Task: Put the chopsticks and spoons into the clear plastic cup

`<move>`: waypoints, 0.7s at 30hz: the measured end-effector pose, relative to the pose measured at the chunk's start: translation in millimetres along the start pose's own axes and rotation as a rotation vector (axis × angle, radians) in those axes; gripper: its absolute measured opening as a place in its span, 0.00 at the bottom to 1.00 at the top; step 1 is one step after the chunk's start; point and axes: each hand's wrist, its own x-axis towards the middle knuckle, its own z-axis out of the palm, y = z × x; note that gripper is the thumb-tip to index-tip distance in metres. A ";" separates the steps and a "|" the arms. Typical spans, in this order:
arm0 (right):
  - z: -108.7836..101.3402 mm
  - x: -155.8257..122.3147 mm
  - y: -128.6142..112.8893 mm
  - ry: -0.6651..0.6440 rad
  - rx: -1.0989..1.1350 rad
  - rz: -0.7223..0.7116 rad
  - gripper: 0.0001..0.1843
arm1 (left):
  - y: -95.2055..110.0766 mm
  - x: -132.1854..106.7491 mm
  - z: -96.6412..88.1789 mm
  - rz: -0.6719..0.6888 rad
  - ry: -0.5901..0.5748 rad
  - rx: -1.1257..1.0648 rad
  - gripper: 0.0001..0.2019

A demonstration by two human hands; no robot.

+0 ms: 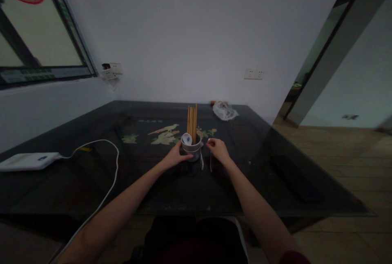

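Observation:
A round grey holder (192, 148) stands upright on the dark table, with several wooden chopsticks (192, 124) rising out of it. A white spoon (186, 139) with a small blue mark leans at its left rim. My left hand (175, 156) is closed around the holder's left and near side. Just right of the holder, my right hand (218, 148) pinches a small pale thing; a thin light strip (211, 162) hangs below the fingers, its kind unclear. A slim silvery thing (201, 162) shows against the holder's right side.
The dark glossy tabletop (171, 190) carries a floral picture. A crumpled clear plastic bag (225, 111) lies near the wall. On the left is a white flat device (29, 162) with a white cable (117, 157) running to the front edge. A dark flat object (295, 178) lies right.

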 end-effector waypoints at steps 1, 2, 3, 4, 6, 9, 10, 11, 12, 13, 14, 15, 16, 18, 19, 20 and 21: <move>1.7 -2.2 -3.2 -0.005 -0.054 0.003 0.07 | 0.0 0.1 0.0 0.001 0.000 -0.006 0.38; 3.4 -4.2 -6.6 -0.009 -0.102 0.001 0.08 | 0.5 0.1 0.1 0.002 -0.001 -0.009 0.38; 5.0 -5.7 -9.8 -0.008 -0.143 -0.003 0.08 | 1.6 -0.1 0.2 0.002 -0.003 -0.011 0.38; 6.4 -6.8 -12.6 -0.002 -0.180 -0.008 0.09 | 3.0 -0.4 0.3 0.001 -0.007 -0.012 0.38; 9.2 -7.8 -16.8 0.011 -0.242 -0.028 0.10 | 6.0 -1.1 0.4 0.000 -0.010 -0.010 0.38; 13.3 -7.5 -19.3 0.000 -0.317 -0.057 0.11 | 7.6 -1.6 0.4 0.009 -0.005 0.004 0.38; 14.7 -7.3 -19.6 -0.014 -0.334 -0.061 0.11 | 7.0 -1.5 0.4 0.014 0.000 0.013 0.39; 16.0 -7.2 -19.8 -0.029 -0.350 -0.060 0.11 | 5.9 -1.3 0.4 0.017 0.005 0.022 0.39; 17.1 -7.1 -20.0 -0.039 -0.364 -0.057 0.10 | 4.5 -1.0 0.4 0.019 0.008 0.028 0.39; 18.0 -7.1 -20.2 -0.044 -0.376 -0.052 0.10 | 3.2 -0.7 0.5 0.019 0.007 0.027 0.38; 18.7 -7.2 -20.6 -0.048 -0.387 -0.049 0.10 | 2.0 -0.5 0.6 0.020 0.008 0.020 0.38; 19.0 -7.3 -21.0 -0.049 -0.396 -0.045 0.10 | 1.3 -0.4 0.7 0.020 0.007 0.008 0.39; 19.0 -7.5 -21.5 -0.052 -0.403 -0.041 0.11 | 1.0 -0.4 0.8 0.017 0.005 -0.005 0.39; 18.1 -8.0 -22.7 -0.071 -0.416 -0.035 0.11 | 1.6 -0.7 0.9 0.006 -0.002 -0.027 0.40; 17.4 -8.3 -23.4 -0.079 -0.426 -0.032 0.11 | 2.2 -0.8 0.9 -0.001 -0.005 -0.033 0.40; 16.7 -8.7 -24.1 -0.085 -0.439 -0.028 0.10 | 2.6 -0.9 0.9 -0.006 -0.006 -0.032 0.40; 16.0 -9.1 -24.9 -0.090 -0.455 -0.024 0.10 | 2.7 -0.8 0.7 -0.008 -0.004 -0.026 0.40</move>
